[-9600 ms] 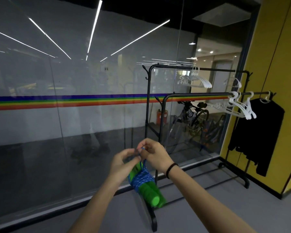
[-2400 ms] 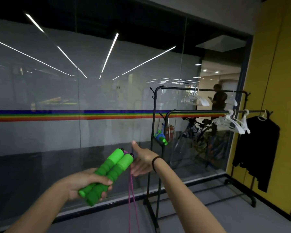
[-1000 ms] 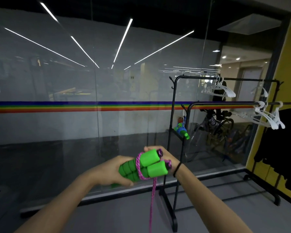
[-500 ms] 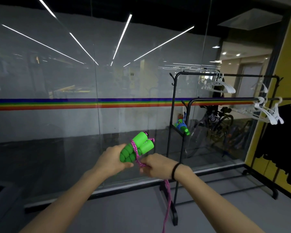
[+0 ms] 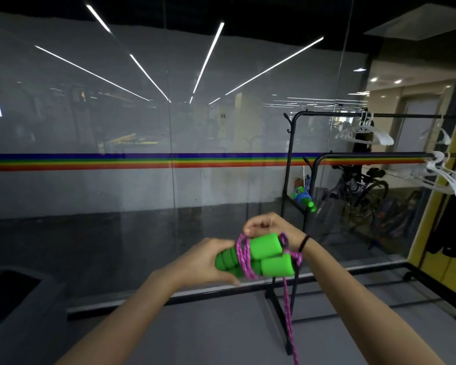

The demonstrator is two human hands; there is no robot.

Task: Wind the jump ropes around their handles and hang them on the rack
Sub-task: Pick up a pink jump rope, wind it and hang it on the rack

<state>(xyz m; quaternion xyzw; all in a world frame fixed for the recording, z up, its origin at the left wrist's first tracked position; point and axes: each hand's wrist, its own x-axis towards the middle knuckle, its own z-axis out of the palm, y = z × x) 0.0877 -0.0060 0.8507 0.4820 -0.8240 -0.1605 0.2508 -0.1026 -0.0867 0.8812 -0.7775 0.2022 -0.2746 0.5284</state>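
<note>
Head view. Your left hand (image 5: 208, 262) grips the two green foam handles (image 5: 263, 255) together at their ribbed ends. The handles lie side by side and point to the right, at chest height in front of the glass wall (image 5: 90, 193). The purple rope (image 5: 244, 256) circles both handles in a few turns just beside your left fingertips. Your right hand (image 5: 269, 227) sits above and behind the handles, its fingers curled and pinching the rope where the turns cross the upper handle. A black band (image 5: 303, 242) rings that wrist. From the handles' right ends the loose rope drops straight down and leaves the bottom edge of the view.

Beyond your hands stands the black rack (image 5: 317, 177). A second jump rope (image 5: 303, 197), blue cord wound around green handles, hangs at the rack's left end post. White hangers (image 5: 448, 177) and a black garment (image 5: 453, 233) hang from its bar at far right. A rainbow stripe (image 5: 116, 162) runs across the glass.
</note>
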